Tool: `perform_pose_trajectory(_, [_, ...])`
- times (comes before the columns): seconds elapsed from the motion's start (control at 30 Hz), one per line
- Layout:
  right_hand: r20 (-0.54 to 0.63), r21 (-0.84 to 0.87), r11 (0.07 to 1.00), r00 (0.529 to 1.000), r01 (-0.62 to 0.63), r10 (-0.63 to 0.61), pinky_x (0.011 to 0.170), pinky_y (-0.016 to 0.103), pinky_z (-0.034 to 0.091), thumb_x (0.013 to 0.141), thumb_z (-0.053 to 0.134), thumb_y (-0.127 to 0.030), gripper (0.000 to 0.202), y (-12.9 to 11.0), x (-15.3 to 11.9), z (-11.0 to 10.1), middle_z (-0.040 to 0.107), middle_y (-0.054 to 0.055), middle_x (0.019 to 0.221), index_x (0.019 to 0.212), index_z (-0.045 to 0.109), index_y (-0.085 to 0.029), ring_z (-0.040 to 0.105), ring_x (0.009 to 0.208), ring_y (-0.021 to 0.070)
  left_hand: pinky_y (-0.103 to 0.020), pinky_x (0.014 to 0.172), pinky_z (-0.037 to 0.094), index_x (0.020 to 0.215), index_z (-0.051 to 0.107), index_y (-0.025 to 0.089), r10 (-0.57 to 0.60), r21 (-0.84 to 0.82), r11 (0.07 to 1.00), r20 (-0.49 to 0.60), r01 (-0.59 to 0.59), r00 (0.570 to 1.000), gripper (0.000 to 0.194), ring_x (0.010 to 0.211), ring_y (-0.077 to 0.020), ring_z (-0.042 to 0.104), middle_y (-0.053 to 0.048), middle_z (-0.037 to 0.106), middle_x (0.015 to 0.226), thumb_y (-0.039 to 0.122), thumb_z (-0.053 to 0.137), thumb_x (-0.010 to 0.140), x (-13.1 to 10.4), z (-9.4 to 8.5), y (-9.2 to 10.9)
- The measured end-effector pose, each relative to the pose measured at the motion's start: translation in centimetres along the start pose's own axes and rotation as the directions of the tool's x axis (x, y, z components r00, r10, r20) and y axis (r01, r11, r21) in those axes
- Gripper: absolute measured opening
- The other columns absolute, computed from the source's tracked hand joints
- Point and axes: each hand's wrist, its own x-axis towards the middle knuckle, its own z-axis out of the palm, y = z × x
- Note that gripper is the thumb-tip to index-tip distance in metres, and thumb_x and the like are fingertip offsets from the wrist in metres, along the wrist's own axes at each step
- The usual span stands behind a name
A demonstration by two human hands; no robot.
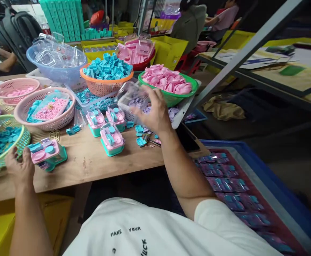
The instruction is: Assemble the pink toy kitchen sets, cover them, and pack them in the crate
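My left hand (pixel 20 167) is at the table's left, thumb and fingers apart with nothing between them. Just right of it sits a small toy set (pixel 50 153) with a pink top, blue and purple pieces and a teal base, with no clear cover on it. My right hand (pixel 156 112), slightly blurred, is raised over the table's right part, its thumb and fingers around a clear plastic cover (pixel 124 92). Below and to its left stand several similar toy sets (pixel 112 140) with clear covers on. Loose blue pieces (pixel 141 141) lie beneath the right hand.
Baskets crowd the back: clear covers in a blue basin (pixel 30 57), blue pieces in an orange basket (pixel 102 85), pink parts in a green basin (pixel 171 99). A slanted metal post (pixel 224 71) rises at right. Below stands a blue-edged tray (pixel 267 170) of packed sets.
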Motion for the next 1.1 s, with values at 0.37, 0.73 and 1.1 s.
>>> perform_pose_trajectory(0.37, [0.625,0.015,0.997,0.778,0.073,-0.066,0.095,0.044,0.053,0.086,0.065,-0.067,0.094,-13.5,-7.5,9.8,0.057,0.021,0.13,0.158,0.033,-0.016,0.06,0.113,0.0321,-0.037,0.1,0.05,0.111,0.062,0.017,-0.128,-0.104,0.983,0.215,0.153,0.968,0.048,0.095,-0.0188,0.063,0.001,0.067,0.098,0.06,0.057,0.092,-1.7,1.8,-0.8])
perform_pose_trajectory(0.73, [0.796,0.155,0.907,0.493,0.393,-0.35,0.1,0.046,0.048,0.09,0.071,-0.048,0.081,-13.5,-4.5,12.2,0.064,0.018,0.128,0.158,0.035,-0.023,0.061,0.118,0.0321,-0.042,0.111,0.046,0.14,0.047,0.013,-0.047,-0.22,0.972,0.156,0.081,0.987,0.071,0.124,-0.026,0.06,-0.015,0.061,0.137,0.057,0.063,0.086,-5.7,1.2,-1.2])
perform_pose_trajectory(1.1, [0.788,0.181,0.919,0.507,0.351,-0.348,0.107,0.053,0.044,0.088,0.074,-0.033,0.077,-15.3,-4.2,14.2,0.045,0.018,0.147,0.155,0.038,-0.022,0.047,0.131,0.0323,-0.047,0.108,0.05,0.157,0.026,0.02,0.016,-0.265,0.961,0.319,0.073,0.948,0.098,0.129,-0.0311,0.058,-0.02,0.05,0.145,0.057,0.072,0.078,-9.0,-0.6,-2.9])
